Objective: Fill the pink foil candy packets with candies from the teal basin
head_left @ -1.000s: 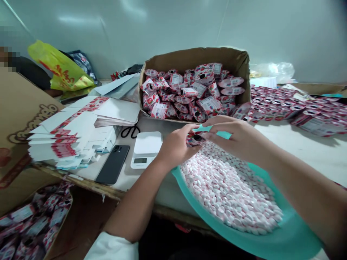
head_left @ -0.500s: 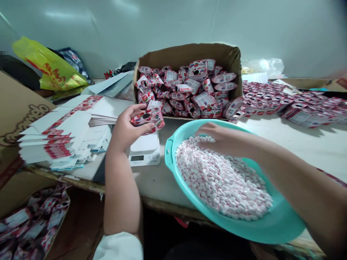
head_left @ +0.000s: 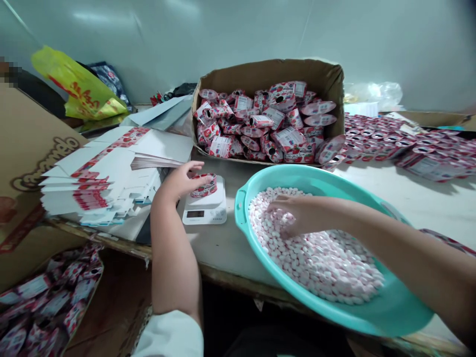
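Note:
A small red-and-white printed packet rests on the white kitchen scale, whose display is dark with unreadable digits. My left hand is beside the packet, fingers apart, the thumb reaching along its near side; whether it touches is hard to tell. In the turquoise basin lies a heap of small white-and-pink candies. My right hand dips into the heap at its far left part, fingers curled around some candies and fingertips partly buried.
Behind the scale stands a cardboard box full of similar packets. Flat printed cartons are stacked at left, near a yellow bag. Rows of packets lie at right. Below the table edge, another box holds more packets.
My left hand has lowered the packet onto the scale and loosened its fingers. My right hand has moved down into the candies and curled. The view has shifted slightly left.

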Demonstrator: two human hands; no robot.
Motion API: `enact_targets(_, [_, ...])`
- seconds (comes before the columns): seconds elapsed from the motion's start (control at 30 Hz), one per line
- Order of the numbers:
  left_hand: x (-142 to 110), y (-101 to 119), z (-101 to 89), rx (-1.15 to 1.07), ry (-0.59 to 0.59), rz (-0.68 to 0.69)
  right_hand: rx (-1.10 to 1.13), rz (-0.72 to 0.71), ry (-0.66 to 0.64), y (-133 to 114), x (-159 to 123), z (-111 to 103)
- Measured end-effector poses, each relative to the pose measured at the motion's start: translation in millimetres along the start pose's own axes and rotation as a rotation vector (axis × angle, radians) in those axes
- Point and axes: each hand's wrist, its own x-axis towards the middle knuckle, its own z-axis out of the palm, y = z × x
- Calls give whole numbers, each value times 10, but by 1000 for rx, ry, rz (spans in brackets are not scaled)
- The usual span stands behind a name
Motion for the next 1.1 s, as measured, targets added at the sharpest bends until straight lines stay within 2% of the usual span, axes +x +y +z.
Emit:
enact_targets(0.1, [14,9,7,-2,228,89,8,35,-204,-34,24,-4])
enact_targets(0.2, [64,-19,11,57,400,101,13,84,-221,-69,28,-11])
enact_targets(0.3, [107,-65,6,105,474,45,-5,108,-217,-74,12,-8])
enact_targets(0.57, [64,-1,-14,123,537,13,33,26,-206,0,36,-7])
enact_targets(0.8, [16,55,-39,105,554,-39,73,-13,-196,-89,21,-116])
enact_targets(1.1, [52,41,-31,119,588,-16,61,-20,20,-97,33,-253])
